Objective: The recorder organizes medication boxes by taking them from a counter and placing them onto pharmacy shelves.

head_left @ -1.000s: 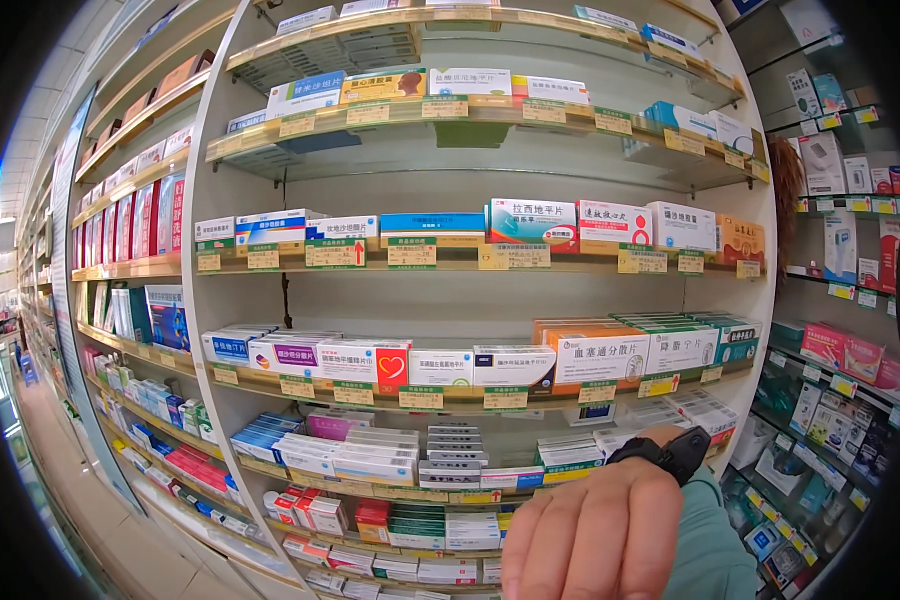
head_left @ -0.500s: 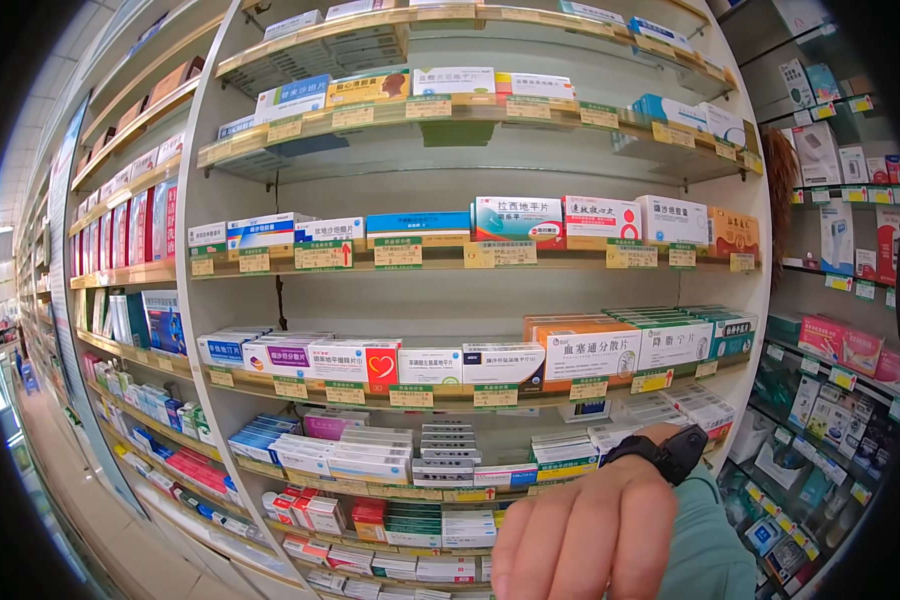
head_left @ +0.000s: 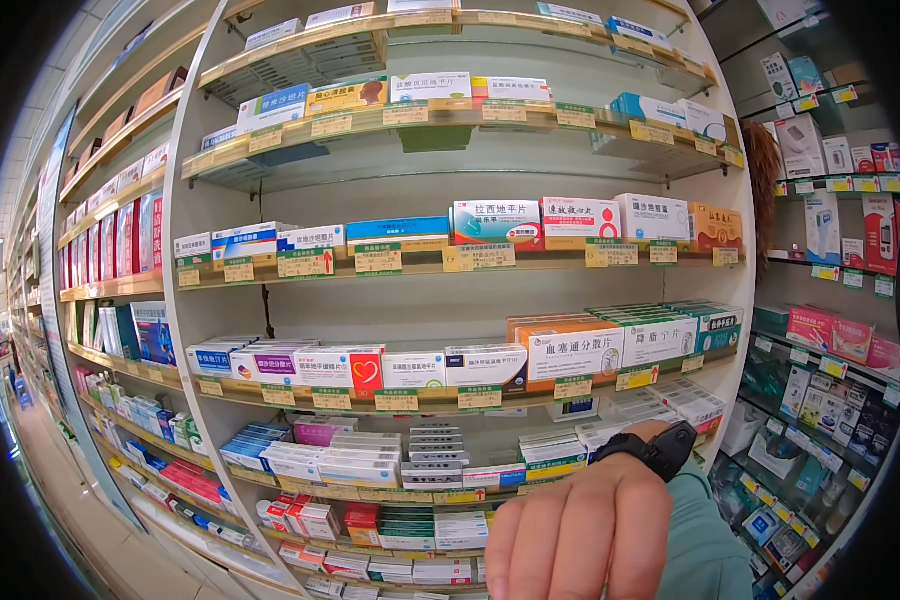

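Note:
My right hand [head_left: 580, 520] comes in at the lower right, back of the hand up, with its fingers bent down and lying close together. Their tips run toward the lower edge, and whatever they might hold is hidden. A black watch or band [head_left: 660, 452] circles the wrist, and a green sleeve [head_left: 705, 535] covers the forearm. Behind the hand, lower shelves carry flat medicine boxes; nearest are a green-and-white stack [head_left: 555, 455] and a grey-and-white stack [head_left: 435, 460]. No contact with any box shows. My left hand is out of view.
A tall shelf unit fills the middle, its glass-and-wood shelves [head_left: 440, 398] edged with price tags. Orange-and-white boxes [head_left: 575, 352] stand at mid height. Another unit with red boxes [head_left: 135, 235] runs along the left beside the tiled floor [head_left: 85, 500]. Dark racks with packaged devices [head_left: 820, 400] stand at right.
The view has turned a little, so the shelves and boxes sit slightly farther left and tilt more. My right hand keeps its bent pose, almost at the same spot.

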`<control>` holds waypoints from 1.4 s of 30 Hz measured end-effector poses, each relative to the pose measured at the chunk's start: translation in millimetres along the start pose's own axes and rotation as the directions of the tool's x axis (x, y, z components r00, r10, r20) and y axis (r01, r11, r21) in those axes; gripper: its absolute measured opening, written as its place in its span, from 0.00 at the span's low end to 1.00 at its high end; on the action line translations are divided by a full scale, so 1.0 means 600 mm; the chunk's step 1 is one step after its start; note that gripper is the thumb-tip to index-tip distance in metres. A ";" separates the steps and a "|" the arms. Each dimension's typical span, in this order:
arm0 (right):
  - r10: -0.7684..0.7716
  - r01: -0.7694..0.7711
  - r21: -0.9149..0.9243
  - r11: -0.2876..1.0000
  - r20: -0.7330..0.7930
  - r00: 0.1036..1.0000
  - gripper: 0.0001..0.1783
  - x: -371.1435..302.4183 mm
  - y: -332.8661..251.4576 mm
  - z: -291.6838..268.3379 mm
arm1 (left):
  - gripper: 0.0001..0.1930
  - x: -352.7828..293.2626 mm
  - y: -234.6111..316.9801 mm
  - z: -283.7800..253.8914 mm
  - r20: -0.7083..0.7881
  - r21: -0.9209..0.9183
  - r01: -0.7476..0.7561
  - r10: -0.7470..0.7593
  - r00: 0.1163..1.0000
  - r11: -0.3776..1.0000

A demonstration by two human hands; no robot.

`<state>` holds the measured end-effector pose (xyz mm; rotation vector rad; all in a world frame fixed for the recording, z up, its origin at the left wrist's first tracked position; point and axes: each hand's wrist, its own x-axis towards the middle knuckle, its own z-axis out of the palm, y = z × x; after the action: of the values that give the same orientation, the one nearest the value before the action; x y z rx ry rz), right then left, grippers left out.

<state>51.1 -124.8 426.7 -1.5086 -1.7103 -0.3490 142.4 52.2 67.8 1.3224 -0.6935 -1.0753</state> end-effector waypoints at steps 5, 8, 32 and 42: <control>-0.350 0.348 -0.048 0.936 -0.210 0.913 0.08 0.022 0.043 0.028 | 0.22 -0.003 -0.002 0.001 0.003 -0.009 0.010 -0.010 1.000 1.000; -0.283 0.277 -0.062 0.959 -0.291 0.914 0.08 0.021 0.030 0.038 | 0.23 -0.005 -0.003 0.001 0.004 -0.015 0.016 -0.016 1.000 1.000; -0.144 0.132 -0.119 0.984 -0.094 0.985 0.08 -0.009 0.032 0.012 | 0.24 -0.015 -0.001 -0.007 0.014 -0.044 0.067 -0.066 0.998 0.997; -0.130 0.121 -0.082 0.989 -0.102 0.986 0.08 -0.009 0.036 0.017 | 0.29 -0.029 0.027 0.010 -0.005 -0.089 0.114 -0.115 0.993 0.990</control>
<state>66.8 -116.4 410.2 -1.4123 -1.7274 -0.5571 133.8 63.8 87.7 1.3033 -0.5615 -1.1775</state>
